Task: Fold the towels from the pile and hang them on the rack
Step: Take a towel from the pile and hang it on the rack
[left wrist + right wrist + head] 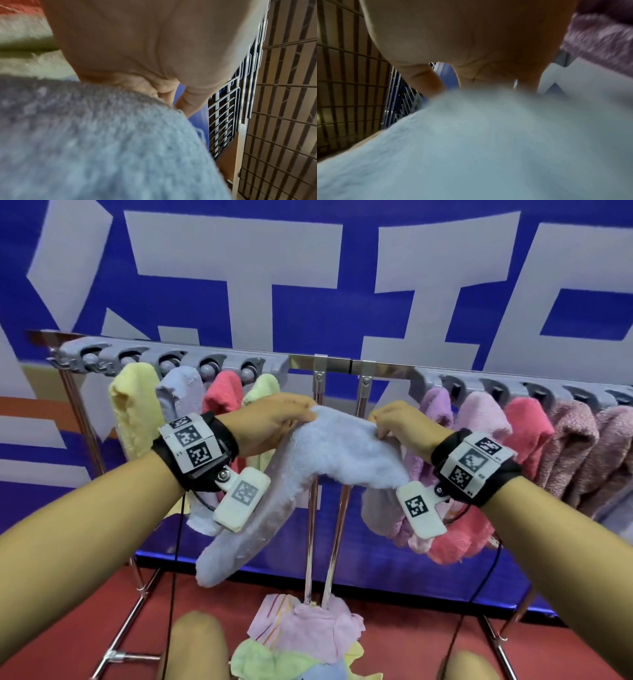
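Towels already on the rack (342, 364): four on the left clip row (yellow, pale blue, coral, light green), at least five on the right row in lilac, pink, coral and mauve. Left hand (274, 419) and right hand (394, 419) each pinch the top edge of a light blue towel (329, 453), fingers curled round the cloth, held up in front of the rack's centre posts, below the bar. One end droops down-left; fold looks loose, maybe unfinished. Not yet hung. Wrist views are blurred, showing only blue terry under each palm. Pile (305, 645) on the floor below holds more: pink striped, green, blue pieces visible. Judging by this, most hanging is done; several remain.
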Motion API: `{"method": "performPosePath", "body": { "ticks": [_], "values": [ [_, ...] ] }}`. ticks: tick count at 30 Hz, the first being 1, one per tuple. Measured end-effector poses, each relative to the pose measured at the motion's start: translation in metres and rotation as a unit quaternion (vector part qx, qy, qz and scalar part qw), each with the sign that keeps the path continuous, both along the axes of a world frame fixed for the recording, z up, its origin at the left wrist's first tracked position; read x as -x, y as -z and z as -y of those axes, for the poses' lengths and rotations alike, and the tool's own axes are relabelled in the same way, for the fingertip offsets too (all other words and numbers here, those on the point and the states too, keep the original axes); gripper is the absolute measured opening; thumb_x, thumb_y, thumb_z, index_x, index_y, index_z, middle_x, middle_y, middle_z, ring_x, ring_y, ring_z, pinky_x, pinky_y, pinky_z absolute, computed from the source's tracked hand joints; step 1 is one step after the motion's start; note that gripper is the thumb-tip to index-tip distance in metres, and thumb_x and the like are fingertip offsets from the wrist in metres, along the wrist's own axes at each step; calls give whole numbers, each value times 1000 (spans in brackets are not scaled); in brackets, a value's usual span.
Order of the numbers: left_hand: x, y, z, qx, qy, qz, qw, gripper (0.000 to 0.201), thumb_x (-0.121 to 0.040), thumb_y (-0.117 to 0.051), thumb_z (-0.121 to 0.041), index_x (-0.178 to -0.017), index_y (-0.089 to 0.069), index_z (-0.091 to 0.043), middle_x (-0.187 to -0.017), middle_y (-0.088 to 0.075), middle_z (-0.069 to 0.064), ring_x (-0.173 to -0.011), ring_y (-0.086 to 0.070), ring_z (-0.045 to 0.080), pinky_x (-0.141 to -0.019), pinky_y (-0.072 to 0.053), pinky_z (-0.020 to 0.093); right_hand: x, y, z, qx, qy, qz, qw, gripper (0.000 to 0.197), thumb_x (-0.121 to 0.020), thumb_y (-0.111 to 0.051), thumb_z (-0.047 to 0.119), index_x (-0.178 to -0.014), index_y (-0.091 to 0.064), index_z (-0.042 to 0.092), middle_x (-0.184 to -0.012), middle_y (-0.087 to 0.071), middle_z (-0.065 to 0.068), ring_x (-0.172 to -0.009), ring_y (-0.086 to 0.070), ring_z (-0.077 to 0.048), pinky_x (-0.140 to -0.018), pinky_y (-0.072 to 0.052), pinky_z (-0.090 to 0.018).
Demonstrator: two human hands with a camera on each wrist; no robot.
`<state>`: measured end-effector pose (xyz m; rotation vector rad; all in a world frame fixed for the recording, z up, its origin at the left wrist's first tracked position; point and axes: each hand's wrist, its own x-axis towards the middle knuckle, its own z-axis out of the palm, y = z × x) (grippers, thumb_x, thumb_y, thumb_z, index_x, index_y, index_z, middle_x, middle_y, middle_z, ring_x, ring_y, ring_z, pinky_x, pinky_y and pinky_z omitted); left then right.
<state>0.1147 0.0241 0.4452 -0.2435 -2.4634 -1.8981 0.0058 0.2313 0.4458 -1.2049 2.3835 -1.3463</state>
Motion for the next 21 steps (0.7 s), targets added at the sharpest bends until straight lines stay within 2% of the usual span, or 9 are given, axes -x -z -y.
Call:
{"method": "performPosePath", "body": {
  "ticks": [2, 4, 7, 10, 12, 14, 16, 18, 21],
  "values": [
    [-2, -6, -7, -3, -4, -14, 1000, 38, -100, -36, 3, -69, -54, -9, -44, -50, -9, -39, -47, -2, -41, -36, 10, -6, -1, 10, 32, -18, 34, 999, 11, -57, -50, 11, -66, -54, 6, -57, -51, 7, -55, -43, -8, -55, -35, -20],
    [-2, -9, -11, -4, -13, -23, 1000, 24, -99, -40, 3, -80, -52, -3, -51, -54, -9, -45, -50, 1, -45, -38, 12, -17, -2, 24, 83, -61, 97, 990, 27, -58, -51, 8, -83, -60, 4, -72, -58, -3, -65, -51, -14, -57, -42, -21],
    [-3, -12, -10, 10, -17, -24, 1000, 10, -90, -56, -8, -84, -61, -1, -71, -61, 4, -64, -57, 11, -58, -45, 18, -32, -2, 43, 125, -126, 178, 968, 49, -56, -47, 5, -103, -58, -4, -90, -58, -18, -79, -57, -27, -65, -47, -28],
    [-5, -9, -2, 35, -57, -38, 997, 22, -87, -66, -12, -95, -62, 8, -79, -64, 7, -74, -60, 15, -68, -46, 21, -35, -1, 50, 95, -117, 190, 970, 51, -63, -53, 12, -109, -59, -10, -95, -58, -21, -82, -56, -29, -66, -46, -29],
    [-6, -4, 4, 47, -82, -46, 995, 16, -88, -69, -10, -98, -61, -1, -65, -62, -4, -57, -57, 5, -56, -42, 15, -32, 1, 52, 60, -101, 158, 980, 49, -72, -66, 21, -105, -62, -14, -92, -59, -23, -77, -56, -28, -61, -47, -25],
    [-6, 1, 12, 42, -105, -36, 993, 20, -80, -75, -18, -89, -57, -15, -63, -54, -4, -50, -47, 7, -45, -34, 18, -33, 2, 53, 58, -87, 143, 984, 28, -84, -70, 18, -92, -67, -9, -88, -66, -21, -76, -63, -22, -65, -50, -26],
    [-8, 3, 18, 25, -107, -28, 994, 21, -76, -78, -24, -80, -58, -18, -66, -53, 1, -54, -46, 14, -51, -32, 22, -33, -1, 54, 65, -84, 149, 983, 14, -90, -64, 10, -81, -66, 1, -80, -67, -11, -71, -64, -15, -64, -49, -24],
    [-13, 4, 22, 13, -82, 0, 997, 24, -68, -77, -34, -76, -65, -15, -74, -52, 12, -67, -44, 26, -63, -31, 34, -31, -2, 54, 68, -89, 157, 981, 17, -92, -59, 5, -76, -63, 6, -79, -63, -8, -70, -59, -15, -62, -46, -23],
    [-16, 6, 26, 5, -58, 22, 998, 21, -63, -73, -31, -63, -61, -14, -61, -47, 4, -58, -40, 19, -61, -21, 34, -31, -1, 54, 51, -83, 153, 983, 20, -93, -55, 3, -74, -61, 7, -77, -57, -10, -68, -52, -18, -61, -41, -25]
  ]
}}
